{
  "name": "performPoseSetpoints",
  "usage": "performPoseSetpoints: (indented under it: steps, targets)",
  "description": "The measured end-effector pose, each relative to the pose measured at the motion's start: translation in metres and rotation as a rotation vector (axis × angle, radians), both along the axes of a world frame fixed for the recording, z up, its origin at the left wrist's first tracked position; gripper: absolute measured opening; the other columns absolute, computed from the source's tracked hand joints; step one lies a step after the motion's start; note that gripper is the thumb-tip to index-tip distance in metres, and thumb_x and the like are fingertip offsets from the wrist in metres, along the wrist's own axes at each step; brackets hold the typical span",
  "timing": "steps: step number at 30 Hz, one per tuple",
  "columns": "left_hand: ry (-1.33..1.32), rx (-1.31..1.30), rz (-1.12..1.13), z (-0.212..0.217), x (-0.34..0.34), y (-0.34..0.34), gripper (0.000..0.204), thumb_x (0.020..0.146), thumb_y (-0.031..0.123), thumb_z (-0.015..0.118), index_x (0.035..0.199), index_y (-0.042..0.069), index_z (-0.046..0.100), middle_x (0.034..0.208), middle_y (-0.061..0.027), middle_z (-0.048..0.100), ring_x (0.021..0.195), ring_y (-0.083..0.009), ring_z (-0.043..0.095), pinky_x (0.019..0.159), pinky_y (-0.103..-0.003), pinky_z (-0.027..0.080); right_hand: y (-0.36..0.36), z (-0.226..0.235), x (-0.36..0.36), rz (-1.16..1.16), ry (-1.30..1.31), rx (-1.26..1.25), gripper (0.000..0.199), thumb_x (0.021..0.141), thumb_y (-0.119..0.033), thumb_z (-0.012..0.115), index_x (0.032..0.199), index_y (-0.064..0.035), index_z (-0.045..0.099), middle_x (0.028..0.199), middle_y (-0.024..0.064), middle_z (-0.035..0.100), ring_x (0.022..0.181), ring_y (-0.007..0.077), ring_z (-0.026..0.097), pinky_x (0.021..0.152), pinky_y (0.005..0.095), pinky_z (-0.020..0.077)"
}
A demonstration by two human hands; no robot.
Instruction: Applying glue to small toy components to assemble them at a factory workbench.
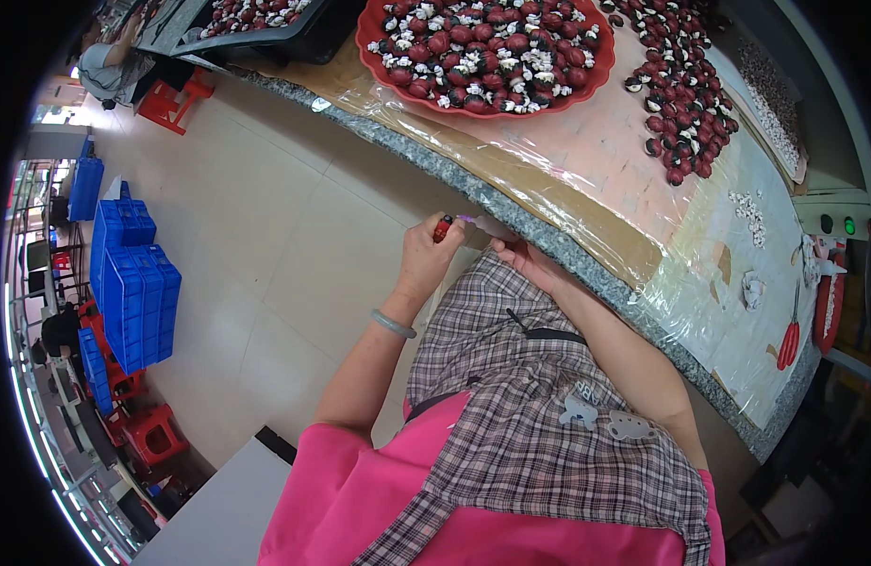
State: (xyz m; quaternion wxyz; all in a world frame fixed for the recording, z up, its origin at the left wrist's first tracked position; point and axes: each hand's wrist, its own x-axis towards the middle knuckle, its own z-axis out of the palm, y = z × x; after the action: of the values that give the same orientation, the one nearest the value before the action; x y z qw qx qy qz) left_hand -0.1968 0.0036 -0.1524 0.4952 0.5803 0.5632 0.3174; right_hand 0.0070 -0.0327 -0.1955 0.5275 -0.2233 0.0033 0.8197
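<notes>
My left hand (pixel 426 259) is closed around a small red and black piece (pixel 442 228), held just off the table's front edge. My right hand (pixel 532 266) is beside it, lower and to the right, with curled fingers close to the plaid apron. Between the two hands is a pale thin thing (pixel 493 227) with a purple end (pixel 466 219); its kind is too small to tell. Whatever the right fingertips grip is mostly hidden. On the table, a red scalloped bowl (pixel 605 71) carries many red and black balls with white bits.
More red and black balls (pixel 685 132) lie at the table's far right, near loose white bits (pixel 748 219). Red-handled scissors (pixel 789 345) and a glue bottle (pixel 829 268) lie at right. A black tray (pixel 294 42) stands far left. Blue crates (pixel 133 283) and red stools (pixel 155 434) occupy the left floor.
</notes>
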Motion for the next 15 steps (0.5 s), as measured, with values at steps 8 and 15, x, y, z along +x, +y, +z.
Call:
performPoseSetpoints:
  steps: [8, 15]
  targets:
    - [0.031, 0.046, 0.017, 0.0, -0.001, 0.0, 0.033, 0.085, 0.02, 0.063, 0.07, -0.006, 0.049, 0.053, -0.0122, 0.039, 0.052, -0.0143, 0.031, 0.047, -0.035, 0.034, 0.001, 0.017, -0.005, 0.038, -0.234, -0.077, 0.033, 0.101, -0.024, 0.044, 0.122, 0.0012, 0.049, 0.103, 0.0158, 0.061, 0.077, 0.0201, 0.063, 0.066, 0.0272, 0.0585]
    - [0.048, 0.043, 0.004, 0.0, -0.003, 0.0, 0.033, 0.086, 0.021, 0.063, 0.069, -0.005, 0.05, 0.052, -0.0137, 0.041, 0.05, -0.0158, 0.033, 0.047, -0.036, 0.035, 0.001, 0.016, -0.003, 0.064, -0.264, -0.075, 0.032, 0.1, -0.026, 0.046, 0.119, 0.0002, 0.052, 0.1, 0.0143, 0.061, 0.075, 0.0201, 0.062, 0.065, 0.0268, 0.0575]
